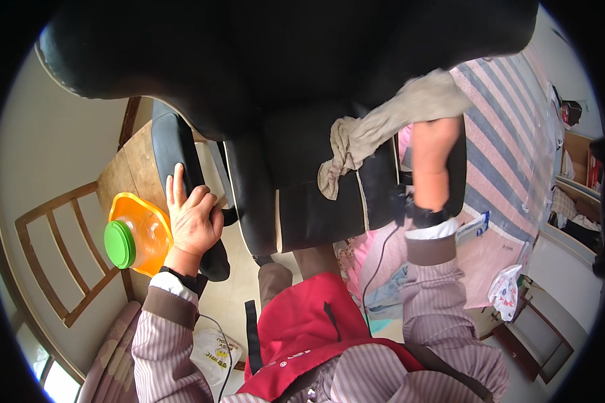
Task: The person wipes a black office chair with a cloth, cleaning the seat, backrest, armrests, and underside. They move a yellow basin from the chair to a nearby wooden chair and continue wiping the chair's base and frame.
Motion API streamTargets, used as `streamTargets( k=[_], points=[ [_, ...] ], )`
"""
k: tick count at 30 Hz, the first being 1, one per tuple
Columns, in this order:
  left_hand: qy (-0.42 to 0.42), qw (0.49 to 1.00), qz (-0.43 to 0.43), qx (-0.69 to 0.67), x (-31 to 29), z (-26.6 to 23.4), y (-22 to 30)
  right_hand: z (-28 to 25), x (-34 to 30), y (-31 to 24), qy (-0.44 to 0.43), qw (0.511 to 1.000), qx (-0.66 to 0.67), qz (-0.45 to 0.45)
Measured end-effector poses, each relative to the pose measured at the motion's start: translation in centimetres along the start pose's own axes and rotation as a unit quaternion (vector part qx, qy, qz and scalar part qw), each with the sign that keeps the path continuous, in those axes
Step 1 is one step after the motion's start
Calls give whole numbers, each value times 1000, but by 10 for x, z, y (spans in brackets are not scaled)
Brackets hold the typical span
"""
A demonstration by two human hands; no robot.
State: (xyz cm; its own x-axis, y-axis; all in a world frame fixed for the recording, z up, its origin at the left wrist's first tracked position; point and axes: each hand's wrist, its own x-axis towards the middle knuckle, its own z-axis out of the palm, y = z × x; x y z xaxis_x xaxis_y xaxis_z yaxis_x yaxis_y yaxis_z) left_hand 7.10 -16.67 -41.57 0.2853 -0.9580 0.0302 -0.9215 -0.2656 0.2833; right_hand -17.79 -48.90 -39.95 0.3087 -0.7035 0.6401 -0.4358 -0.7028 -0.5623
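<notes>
- the left hand point(196, 218) is resting on the left armrest point(170, 142), its fingers spread, gripping nothing
- the right hand point(437, 142), blurred, is clutching the beige cloth point(370, 138) by the right armrest point(458, 178)
- the cloth's crumpled end is trailing over the black padded chair seat point(319, 215)

The light is rather bright and soft, while a window point(62, 384) at the lower left is burned to white. The black chair point(302, 181) loses much detail in its dark upper part. Small glare lies on the clear jar point(144, 240). The right hand point(437, 151) and the cloth's point(376, 131) upper end are motion-blurred; the left hand point(196, 218) looks sharp. Straight edges bend strongly toward the black round rim.
</notes>
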Motion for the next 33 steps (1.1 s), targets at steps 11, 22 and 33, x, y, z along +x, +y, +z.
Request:
streamTargets(
  k=[11, 22, 33],
  points=[
    [12, 1000, 6, -15, -1, -1, -1, 78, -81, 71, -333, 794, -455, -226],
    [33, 999, 11, -36, 1, -1, -3, 0, -76, 25, -157, 940, -7, 304],
    [36, 999, 4, -37, 1, -1, -3, 22, 134, -31, 92, 909, -295, -279]
  ],
)
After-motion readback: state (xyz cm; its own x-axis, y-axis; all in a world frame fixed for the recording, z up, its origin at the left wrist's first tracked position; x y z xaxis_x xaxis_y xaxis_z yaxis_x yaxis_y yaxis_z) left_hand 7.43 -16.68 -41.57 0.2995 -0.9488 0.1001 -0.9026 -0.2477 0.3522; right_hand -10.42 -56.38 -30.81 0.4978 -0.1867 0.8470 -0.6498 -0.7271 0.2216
